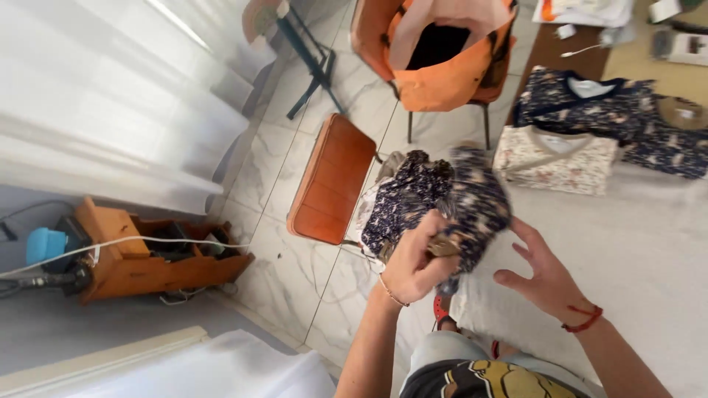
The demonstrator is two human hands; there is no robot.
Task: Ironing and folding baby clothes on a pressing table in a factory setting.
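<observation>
My left hand (414, 259) grips a dark navy garment with a light floral print (442, 199), bunched up and blurred, held over the table's near left edge. My right hand (544, 271) hovers just right of it, fingers spread, touching or nearly touching the cloth's lower right side. A red string bracelet circles my right wrist and a thin bangle my left. On the pale table (649, 243), a folded cream floral top (557, 158) lies beyond my hands, with a folded dark navy floral top (590, 103) behind it.
An orange chair seat (332, 180) stands left of the table on the marble floor. Another chair holds an orange bag (442, 55) at the top. A wooden rack with cables (140, 258) sits by the white curtain (110, 96). Small devices lie at the table's far end.
</observation>
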